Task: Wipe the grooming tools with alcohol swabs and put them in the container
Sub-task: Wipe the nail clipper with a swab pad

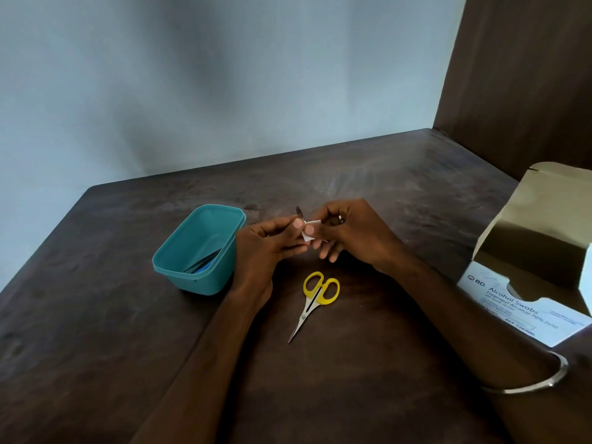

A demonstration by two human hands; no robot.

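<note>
The fingers (299, 223) of the left hand (266, 248) pinch one end of a thin metal tool (300, 212), whose tip sticks up and away between the two hands. Which grooming tool it is cannot be told; most of it is hidden. Against it, the fingers of the right hand (349, 232) press a small white swab (310, 230), folded around the tool's middle, thumb on top. A ring (341, 218) shows on one right finger. Both hands are held just above the table (96, 331), touching each other at the swab.

Just to the left of the left hand stands a teal plastic container (198, 249), open at the top, with dark, slim tools and something blue (205, 265) leaning in its near corner. The left wrist lies close beside its right wall.

Below the hands, between the two forearms, a small pair of scissors (315, 301) with yellow handles lies flat on the table, blades closed and pointing toward the person.

At the right edge sits an open cardboard box (519, 302) printed "Alcohol Swabs", its flap standing up. A metal bangle (541, 381) circles the right forearm near the box. A pale wall rises behind the table, and a dark wooden panel stands at its right.
</note>
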